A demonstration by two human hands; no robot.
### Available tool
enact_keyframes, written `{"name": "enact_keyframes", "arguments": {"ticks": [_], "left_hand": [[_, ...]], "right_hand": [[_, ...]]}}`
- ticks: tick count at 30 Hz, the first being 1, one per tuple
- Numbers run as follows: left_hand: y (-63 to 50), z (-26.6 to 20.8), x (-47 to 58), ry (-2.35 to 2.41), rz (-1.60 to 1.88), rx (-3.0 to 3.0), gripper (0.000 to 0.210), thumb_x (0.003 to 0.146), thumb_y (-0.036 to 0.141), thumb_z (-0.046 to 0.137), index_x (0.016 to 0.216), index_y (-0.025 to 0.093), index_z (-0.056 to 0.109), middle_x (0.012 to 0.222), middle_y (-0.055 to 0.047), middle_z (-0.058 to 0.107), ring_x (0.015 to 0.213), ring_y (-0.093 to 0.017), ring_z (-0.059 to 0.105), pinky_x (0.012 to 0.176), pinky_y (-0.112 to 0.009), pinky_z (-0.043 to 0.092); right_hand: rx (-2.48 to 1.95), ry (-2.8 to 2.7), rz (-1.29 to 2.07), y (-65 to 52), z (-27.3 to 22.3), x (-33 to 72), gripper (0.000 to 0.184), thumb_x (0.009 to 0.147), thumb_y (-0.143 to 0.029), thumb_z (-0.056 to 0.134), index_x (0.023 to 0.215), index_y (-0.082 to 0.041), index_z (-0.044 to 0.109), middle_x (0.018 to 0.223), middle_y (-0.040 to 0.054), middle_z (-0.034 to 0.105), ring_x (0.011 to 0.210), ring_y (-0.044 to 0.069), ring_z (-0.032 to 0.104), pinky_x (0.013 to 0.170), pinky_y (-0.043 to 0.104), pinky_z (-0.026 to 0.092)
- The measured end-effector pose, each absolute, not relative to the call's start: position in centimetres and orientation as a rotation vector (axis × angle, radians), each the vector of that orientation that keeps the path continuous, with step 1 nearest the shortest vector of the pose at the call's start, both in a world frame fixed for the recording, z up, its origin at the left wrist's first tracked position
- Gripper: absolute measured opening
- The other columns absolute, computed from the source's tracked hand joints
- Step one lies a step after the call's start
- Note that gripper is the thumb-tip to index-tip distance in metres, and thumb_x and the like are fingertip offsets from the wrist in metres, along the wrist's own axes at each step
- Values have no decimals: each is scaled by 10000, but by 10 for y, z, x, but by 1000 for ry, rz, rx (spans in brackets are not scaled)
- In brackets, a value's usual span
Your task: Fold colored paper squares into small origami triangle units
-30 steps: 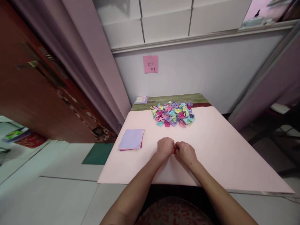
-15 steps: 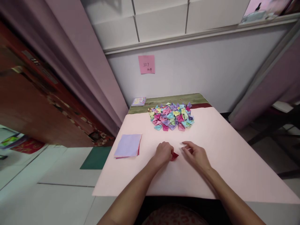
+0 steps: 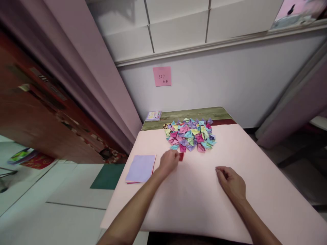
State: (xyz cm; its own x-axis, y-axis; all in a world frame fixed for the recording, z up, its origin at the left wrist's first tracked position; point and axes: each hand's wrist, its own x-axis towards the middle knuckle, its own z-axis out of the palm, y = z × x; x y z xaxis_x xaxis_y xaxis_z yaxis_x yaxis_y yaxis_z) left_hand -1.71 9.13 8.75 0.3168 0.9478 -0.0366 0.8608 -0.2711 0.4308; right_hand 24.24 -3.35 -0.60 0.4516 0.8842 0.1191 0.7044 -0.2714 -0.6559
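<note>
My left hand (image 3: pixel 169 161) pinches a small red folded paper piece (image 3: pixel 181 156) just in front of the pile of folded paper pieces (image 3: pixel 190 134). The pile is many-coloured: purple, blue, pink, yellow and green. Part of the red piece is hidden by my fingers. My right hand (image 3: pixel 232 182) lies on the pale pink table cover, to the right and nearer to me. Its fingers are curled in towards the thumb, and nothing shows in them. A stack of square paper sheets (image 3: pixel 141 168), lilac on top with a red edge beneath, lies left of my left hand.
A small stack of printed cards (image 3: pixel 153 115) sits at the table's far left corner. The pale pink cover (image 3: pixel 196 200) spreads over most of the table. A pink note (image 3: pixel 162 76) is stuck on the wall behind. Curtains (image 3: pixel 112 75) hang at the left.
My left hand has carried the red folded piece forward and left, up to the pile. My right hand has drawn away to the right, its fingers closing. The view has tilted slightly.
</note>
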Motion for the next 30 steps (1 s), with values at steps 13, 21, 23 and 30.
{"name": "enact_keyframes", "arguments": {"ticks": [13,21,23,30], "left_hand": [[123,71,-80,1898,791,2019,220,864,279,556,1026,174,661,1106,-103,647,930,-225,633,890,-344,472],[39,60,-142,2416,340,1880,610,781,524,652,1257,156,547,1256,-160,563,1197,-352,477,992,-467,367],[29,57,-140,2419,236,1834,697,737,530,697,1279,137,504,1251,-166,562,1199,-354,476,974,-461,369],[22,52,-130,2329,296,1821,396,842,393,611,1160,163,556,1183,-128,598,1150,-301,524,909,-402,399]], "right_hand": [[-1986,-1365,344,-37,-10,245,317,859,-478,501,959,-270,719,976,6,731,801,192,674,673,287,491],[-2013,-1382,326,-39,-14,250,330,844,-499,518,971,-272,722,995,9,731,829,216,675,678,309,490],[-2011,-1388,313,-40,-17,251,338,838,-499,518,970,-267,725,993,16,732,826,222,675,671,313,487],[-2027,-1406,300,-42,-15,250,360,831,-510,510,977,-266,730,1012,19,734,838,226,672,668,311,478]]}}
